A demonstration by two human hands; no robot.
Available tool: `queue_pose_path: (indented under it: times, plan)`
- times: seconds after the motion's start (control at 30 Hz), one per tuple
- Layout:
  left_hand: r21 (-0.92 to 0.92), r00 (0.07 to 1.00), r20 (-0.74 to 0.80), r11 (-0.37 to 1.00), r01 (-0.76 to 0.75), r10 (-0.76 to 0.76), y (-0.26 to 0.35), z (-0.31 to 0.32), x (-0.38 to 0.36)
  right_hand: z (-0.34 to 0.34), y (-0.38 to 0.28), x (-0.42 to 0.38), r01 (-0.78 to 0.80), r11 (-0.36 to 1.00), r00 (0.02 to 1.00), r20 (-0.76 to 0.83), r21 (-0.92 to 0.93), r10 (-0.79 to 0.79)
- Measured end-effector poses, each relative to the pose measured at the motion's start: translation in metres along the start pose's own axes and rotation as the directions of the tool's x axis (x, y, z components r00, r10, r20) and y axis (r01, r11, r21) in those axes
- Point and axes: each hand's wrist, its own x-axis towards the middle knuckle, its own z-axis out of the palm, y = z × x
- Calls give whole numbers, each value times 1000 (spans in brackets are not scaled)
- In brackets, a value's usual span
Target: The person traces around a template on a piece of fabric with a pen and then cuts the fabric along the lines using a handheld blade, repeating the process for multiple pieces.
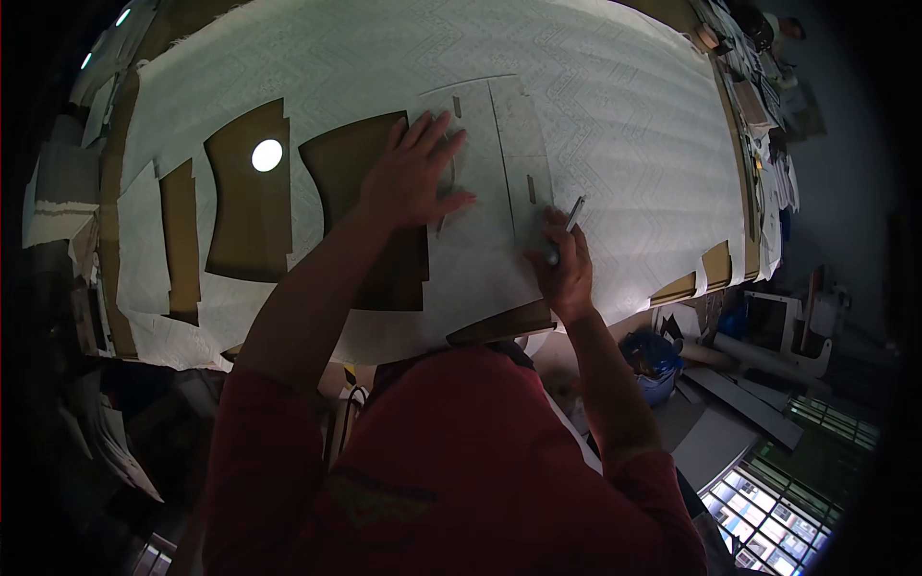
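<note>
A pale flat pattern piece, with a dark lengthwise line and small slots, lies on white zigzag-patterned fabric. My left hand rests on the pattern piece's left side, palm down with fingers spread. At its lower right edge, my right hand is closed around a slim silver pen-like tool, whose upper end sticks up past the fingers. The hand hides the tool's lower end. Beside and under my left forearm is a curved brown opening in the fabric.
Farther left, another brown cut-out shape carries a bright round spot, beside a narrow brown strip. Papers and boxes line the right edge. A blue plastic bag stands below the table, and another person is at the far right.
</note>
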Motion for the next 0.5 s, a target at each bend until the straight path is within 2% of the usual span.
queue_pose_path:
  times: [0.2,0.5]
  plan:
    - [59,1000,23,998,2,-3,2,0,0,1,-1,-1,-21,1000,1000,7,10,20]
    - [27,999,35,999,24,-25,3,0,1,0,1,-1,-30,999,999,11,15,30]
